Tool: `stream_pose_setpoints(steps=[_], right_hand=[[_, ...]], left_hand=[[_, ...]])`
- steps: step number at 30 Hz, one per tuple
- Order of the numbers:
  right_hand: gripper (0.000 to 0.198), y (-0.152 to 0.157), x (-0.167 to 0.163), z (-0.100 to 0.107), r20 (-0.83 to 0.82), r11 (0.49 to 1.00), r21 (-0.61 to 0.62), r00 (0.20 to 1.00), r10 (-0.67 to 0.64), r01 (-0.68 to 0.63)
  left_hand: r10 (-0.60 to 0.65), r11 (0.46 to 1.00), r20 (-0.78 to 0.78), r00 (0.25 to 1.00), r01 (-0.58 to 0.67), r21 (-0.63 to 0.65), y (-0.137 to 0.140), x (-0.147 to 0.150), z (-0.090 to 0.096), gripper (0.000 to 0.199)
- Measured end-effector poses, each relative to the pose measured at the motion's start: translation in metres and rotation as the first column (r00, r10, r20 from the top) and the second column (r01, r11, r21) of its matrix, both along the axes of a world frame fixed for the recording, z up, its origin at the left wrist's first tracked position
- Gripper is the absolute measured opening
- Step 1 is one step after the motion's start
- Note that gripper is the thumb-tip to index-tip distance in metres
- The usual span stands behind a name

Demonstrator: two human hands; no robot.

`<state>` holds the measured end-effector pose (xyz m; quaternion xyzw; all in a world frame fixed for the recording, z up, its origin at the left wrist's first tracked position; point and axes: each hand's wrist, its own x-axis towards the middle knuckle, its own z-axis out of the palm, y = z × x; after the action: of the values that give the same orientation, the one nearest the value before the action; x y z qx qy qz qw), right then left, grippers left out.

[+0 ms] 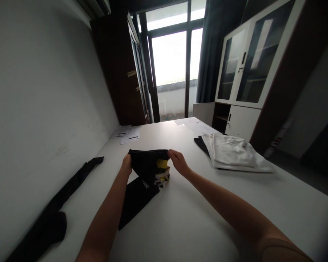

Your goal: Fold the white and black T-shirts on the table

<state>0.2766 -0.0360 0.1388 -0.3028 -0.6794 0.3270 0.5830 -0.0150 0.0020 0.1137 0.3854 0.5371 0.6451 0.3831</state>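
Note:
A black piece of clothing [142, 162] with a yellow patch and a patterned print is stretched between my two hands above the white table [191, 218]. At its upper left corner, my left hand [127, 162] grips the edge, its fingers partly hidden behind the cloth. My right hand [177, 160] pinches the upper right corner between thumb and fingers. The lower part of the garment, with small pale lettering, hangs down to the left and seems to rest on the tabletop. Its exact kind does not show.
Folded white clothes [232, 151] lie stacked on the right, with dark cloth [202, 145] under their left side. A long black cloth [62, 193] lies along the left wall. Printed papers [129, 134] are at the far left. A glass-door cabinet [246, 72] stands behind the right edge.

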Motion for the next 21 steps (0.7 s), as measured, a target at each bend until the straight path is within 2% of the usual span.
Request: stream_pose_setpoints(steps=[2, 4, 7, 10, 14, 16, 19, 21], right_hand=[[0.045, 0.008, 0.007, 0.004, -0.088, 0.999, -0.007, 0.995, -0.054, 0.053], [0.046, 0.017, 0.015, 0.006, -0.164, 0.995, -0.038, 0.981, -0.1, 0.095], [0.044, 0.03, 0.028, 0.007, -0.23, 0.989, -0.096, 0.965, -0.129, 0.11], [0.042, 0.04, 0.038, 0.005, -0.236, 0.985, -0.138, 0.963, -0.132, 0.101], [0.034, 0.046, 0.042, 0.0, -0.183, 0.971, -0.236, 0.979, -0.095, 0.051], [0.026, 0.044, 0.041, -0.001, -0.127, 0.971, -0.241, 0.991, -0.044, 0.012], [0.034, 0.033, 0.037, 0.002, 0.046, 0.994, -0.094, 0.997, 0.063, -0.059], [0.043, 0.024, 0.035, 0.006, 0.256, 0.989, 0.01, 0.956, 0.141, -0.148]], left_hand=[[-0.151, 0.987, -0.008, 0.989, 0.15, -0.052, -0.009, 0.006, 0.008, 0.033], [-0.312, 0.944, -0.038, 0.949, 0.306, -0.122, -0.019, 0.012, 0.015, 0.04], [-0.436, 0.887, -0.054, 0.899, 0.418, -0.194, -0.032, 0.021, 0.024, 0.041], [-0.443, 0.871, 0.064, 0.894, 0.446, -0.207, -0.04, 0.031, 0.033, 0.03], [-0.358, 0.879, 0.297, 0.885, 0.427, -0.213, -0.047, 0.045, 0.046, 0.019], [-0.332, 0.869, 0.391, 0.859, 0.439, -0.226, -0.051, 0.052, 0.053, 0.018], [-0.328, 0.858, 0.465, 0.823, 0.465, -0.217, -0.056, 0.06, 0.06, 0.016], [-0.309, 0.867, 0.483, 0.819, 0.451, -0.211, -0.058, 0.065, 0.063, 0.016]])
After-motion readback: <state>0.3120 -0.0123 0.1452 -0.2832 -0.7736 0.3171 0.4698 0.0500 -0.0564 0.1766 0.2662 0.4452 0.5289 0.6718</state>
